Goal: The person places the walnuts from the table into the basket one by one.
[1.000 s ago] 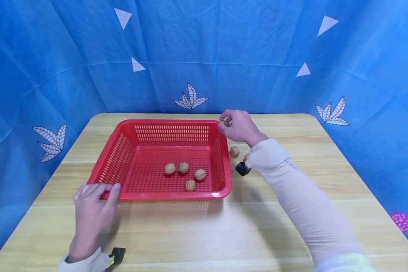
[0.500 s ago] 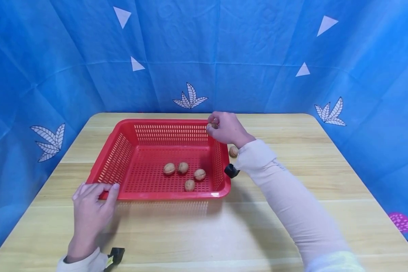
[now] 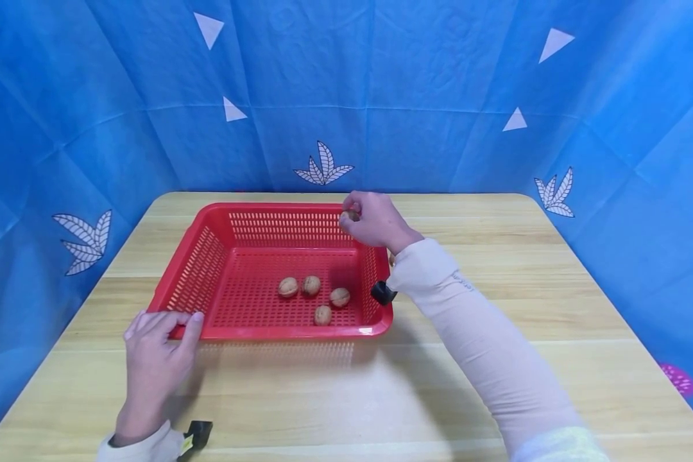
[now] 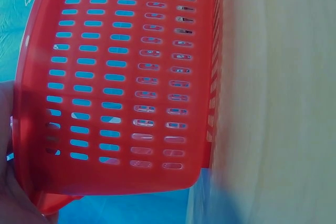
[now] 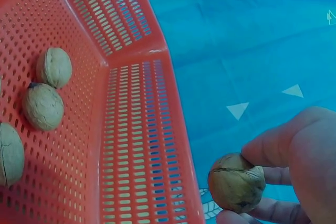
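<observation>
4 walnuts [image 3: 313, 296] lie loose on the floor of the red basket [image 3: 208, 269], toward its near right part; 2 sit side by side, 1 just right of them, 1 nearer the front wall. in the right wrist view only 3 of them show, and the lowest is cut off by the left edge.

the right hand [image 3: 375, 221] hangs above the basket's far right corner, fingers curled, pinching a 5th walnut [image 5: 236, 183] between thumb and fingertips [image 5: 270, 148]. from the head camera that held nut [image 3: 351, 214] is mostly covered by the fingers and only a sliver shows. in the wrist view the nut is plain, with its seam and a dark spot at 1 end, held clear of the rim and touching nothing but the hand.

just behind the right wrist a small brown patch [image 3: 391, 258] on the table [image 3: 496, 256] peeks out beside the basket's right wall; the sleeve [image 3: 473, 333] covers most of it, so what it is cannot be told. a small black wrist device [image 3: 383, 292] sits under the sleeve, over the basket's right rim.

the left hand [image 3: 153, 359] rests at the basket's near left corner, thumb [image 3: 193, 324] on the rim and the other fingers bent along the edge. in the left wrist view the basket wall [image 4: 121, 77] fills the frame, blurred, and only a strip of the hand [image 4: 10, 192] shows at the lower left, so how firmly it grips cannot be told.
</observation>
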`<action>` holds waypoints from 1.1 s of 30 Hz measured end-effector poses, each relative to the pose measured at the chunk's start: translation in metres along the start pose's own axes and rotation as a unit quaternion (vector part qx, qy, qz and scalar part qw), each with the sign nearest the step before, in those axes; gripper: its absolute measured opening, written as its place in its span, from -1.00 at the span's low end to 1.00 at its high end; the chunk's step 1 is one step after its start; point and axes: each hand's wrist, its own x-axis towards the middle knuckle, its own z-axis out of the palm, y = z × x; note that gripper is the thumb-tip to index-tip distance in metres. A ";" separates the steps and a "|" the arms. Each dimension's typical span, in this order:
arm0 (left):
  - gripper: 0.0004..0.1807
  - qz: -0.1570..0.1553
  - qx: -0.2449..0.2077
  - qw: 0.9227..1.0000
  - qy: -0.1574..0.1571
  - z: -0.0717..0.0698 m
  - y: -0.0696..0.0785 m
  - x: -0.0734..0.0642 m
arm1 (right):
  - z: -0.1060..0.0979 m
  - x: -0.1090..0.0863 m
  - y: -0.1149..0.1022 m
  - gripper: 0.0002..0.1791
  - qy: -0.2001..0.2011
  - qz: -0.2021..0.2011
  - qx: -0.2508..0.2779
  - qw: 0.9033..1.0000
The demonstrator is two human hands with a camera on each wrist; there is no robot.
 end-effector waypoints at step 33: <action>-0.78 0.009 -0.005 1.000 -0.001 0.001 -0.006 -0.001 | -0.021 -0.017 0.060 -0.65 0.024 0.064 -0.037 0.997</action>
